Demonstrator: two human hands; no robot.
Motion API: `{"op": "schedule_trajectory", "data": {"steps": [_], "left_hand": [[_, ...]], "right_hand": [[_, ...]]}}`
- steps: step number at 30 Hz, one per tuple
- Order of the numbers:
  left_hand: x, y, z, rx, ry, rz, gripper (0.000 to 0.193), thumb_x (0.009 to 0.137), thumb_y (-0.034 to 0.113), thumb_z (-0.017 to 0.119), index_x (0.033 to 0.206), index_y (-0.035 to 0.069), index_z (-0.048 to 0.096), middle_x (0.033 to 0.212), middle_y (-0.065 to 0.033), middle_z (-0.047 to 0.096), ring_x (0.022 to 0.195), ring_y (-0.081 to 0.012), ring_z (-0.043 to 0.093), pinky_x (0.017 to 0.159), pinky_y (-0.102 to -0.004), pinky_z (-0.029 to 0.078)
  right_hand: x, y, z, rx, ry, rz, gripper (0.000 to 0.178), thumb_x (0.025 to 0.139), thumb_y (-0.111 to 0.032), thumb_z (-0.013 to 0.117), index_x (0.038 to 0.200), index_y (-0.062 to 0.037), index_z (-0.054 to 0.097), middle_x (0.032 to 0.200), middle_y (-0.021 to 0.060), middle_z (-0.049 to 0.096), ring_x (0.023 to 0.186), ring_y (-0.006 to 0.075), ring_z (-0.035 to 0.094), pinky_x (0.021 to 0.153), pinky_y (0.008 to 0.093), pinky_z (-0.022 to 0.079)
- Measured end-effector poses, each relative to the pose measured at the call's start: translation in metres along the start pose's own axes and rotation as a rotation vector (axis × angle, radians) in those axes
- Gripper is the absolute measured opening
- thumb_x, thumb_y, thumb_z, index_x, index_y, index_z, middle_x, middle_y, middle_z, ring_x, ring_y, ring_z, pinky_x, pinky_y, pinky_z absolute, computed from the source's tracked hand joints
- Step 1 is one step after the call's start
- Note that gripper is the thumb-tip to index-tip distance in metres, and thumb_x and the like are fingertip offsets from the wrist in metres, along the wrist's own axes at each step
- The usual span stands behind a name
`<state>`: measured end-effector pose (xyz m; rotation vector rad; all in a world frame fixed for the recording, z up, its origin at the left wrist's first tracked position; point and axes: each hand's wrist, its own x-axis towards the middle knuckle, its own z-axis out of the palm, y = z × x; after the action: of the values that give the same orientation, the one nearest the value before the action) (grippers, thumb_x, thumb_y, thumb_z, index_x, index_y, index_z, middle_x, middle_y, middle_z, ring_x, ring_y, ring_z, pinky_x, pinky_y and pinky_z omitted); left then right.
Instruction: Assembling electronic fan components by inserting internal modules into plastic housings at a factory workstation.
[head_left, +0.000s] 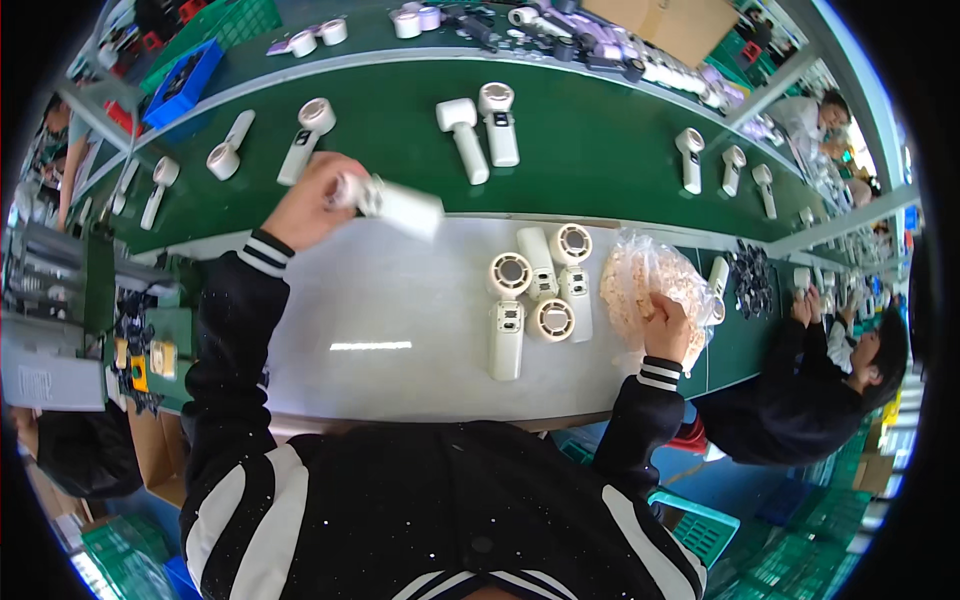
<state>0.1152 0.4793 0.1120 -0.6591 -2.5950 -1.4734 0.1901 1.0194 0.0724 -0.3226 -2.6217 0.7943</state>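
My left hand (312, 202) is raised at the far left of the grey work surface (370, 300), closed around a white handheld fan (405, 208) that is smeared by motion. Three white handheld fans (506, 342) lie close together right of the middle, one of them turned the opposite way. Beside them rests a clear plastic bag (632, 280) full of small beige parts. My right hand (667, 332) is over the bag's near right side, its fingers pinched together. Whatever they grip is too small or hidden to make out.
Several more white fans (461, 140) lie spaced along the green belt (390, 130) beyond. A pile of dark small parts (752, 280) sits right of the bag. A blue bin (183, 84) stands far left. A person (815, 400) works at the right.
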Motion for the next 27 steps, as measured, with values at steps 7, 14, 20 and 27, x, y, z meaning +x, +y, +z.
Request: {"op": "schedule_trajectory", "data": {"steps": [7,14,20,27], "left_hand": [[-0.072,0.07,0.064,0.252,-0.532,-0.002,0.046,0.07,-0.009,0.058,0.112,0.011,0.061,0.125,-0.0141,0.045,0.117,-0.0328,0.045,0.099,-0.0384,0.042],[-0.14,0.045,0.012,0.382,0.116,-0.086,0.053,0.07,-0.004,0.054,0.12,0.011,0.057,0.122,-0.0188,0.055,0.112,-0.0395,0.051,0.095,-0.0452,0.044],[-0.206,0.022,-0.052,0.976,0.168,-0.775,0.032,0.079,0.016,0.063,0.11,0.014,0.056,0.107,-0.0131,0.057,0.105,-0.0339,0.056,0.084,-0.0496,0.048],[-0.214,0.011,-0.064,0.718,0.278,-0.707,0.028,0.078,0.004,0.064,0.104,0.008,0.055,0.094,-0.0135,0.061,0.09,-0.0334,0.063,0.079,-0.0402,0.051]], "right_hand": [[0.018,0.014,0.023,-0.166,-0.257,-0.212,0.013,0.081,-0.01,0.064,0.093,-0.0059,0.061,0.086,0.0131,0.062,0.078,0.0306,0.061,0.07,0.0398,0.049],[0.012,0.016,0.023,-0.067,-0.059,-0.132,0.008,0.089,-0.011,0.058,0.092,-0.0052,0.054,0.081,0.0133,0.06,0.074,0.031,0.059,0.069,0.0393,0.047],[0.005,0.01,0.021,-0.08,0.079,-0.038,0.011,0.092,-0.012,0.056,0.097,-0.0045,0.049,0.084,0.0144,0.064,0.071,0.0281,0.06,0.066,0.0382,0.047],[0.003,-0.003,0.005,0.165,-0.021,0.059,0.013,0.094,-0.012,0.055,0.105,-0.0044,0.054,0.077,0.0091,0.065,0.061,0.0152,0.058,0.06,0.0295,0.047]]}}
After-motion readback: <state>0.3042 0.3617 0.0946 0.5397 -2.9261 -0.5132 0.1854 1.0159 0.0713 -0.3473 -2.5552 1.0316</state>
